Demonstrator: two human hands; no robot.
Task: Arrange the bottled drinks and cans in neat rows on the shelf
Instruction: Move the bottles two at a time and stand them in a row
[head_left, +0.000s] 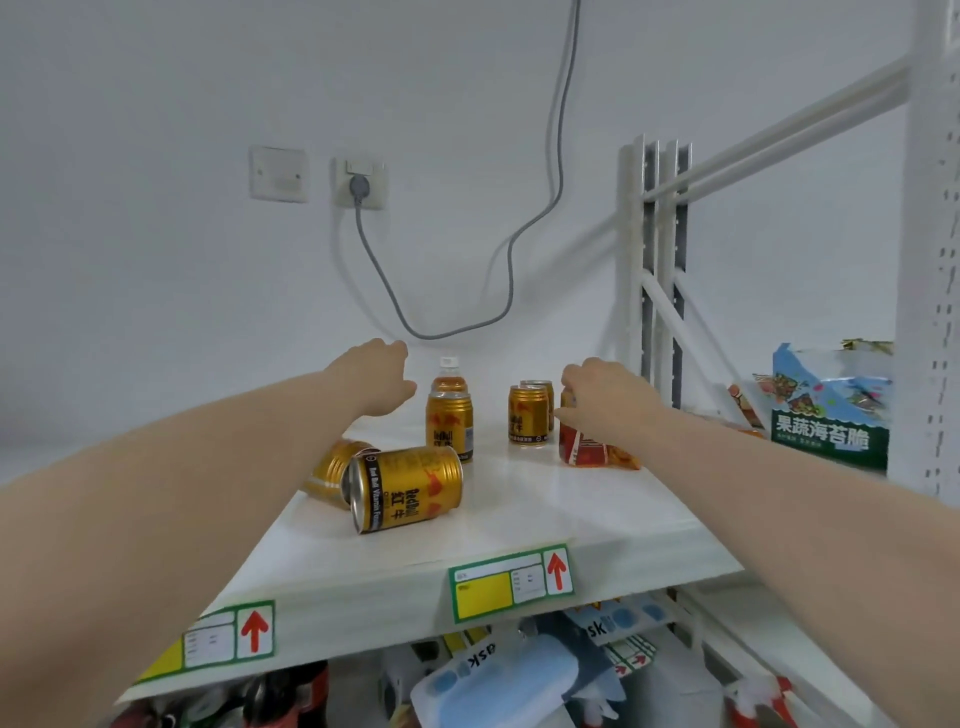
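Observation:
On the white shelf (519, 525) a gold can (408, 488) lies on its side near the front, with a second toppled gold can (332, 470) behind my left forearm. One gold can (449, 423) stands upright with a white-capped amber bottle (448, 375) behind it. Two more gold cans (527, 415) stand upright further right. My left hand (376, 376) hovers at the back of the shelf, fingers loosely curled, holding nothing. My right hand (605, 400) curls over the top of a red-labelled drink (584, 447) beside a partly hidden gold can.
A white rack upright (654, 270) rises right of the shelf. Snack bags (831, 405) sit on the neighbouring shelf at right. A grey cable (395, 306) hangs from a wall socket behind. Price labels (511, 582) line the shelf's front edge, with packaged goods on the shelf below.

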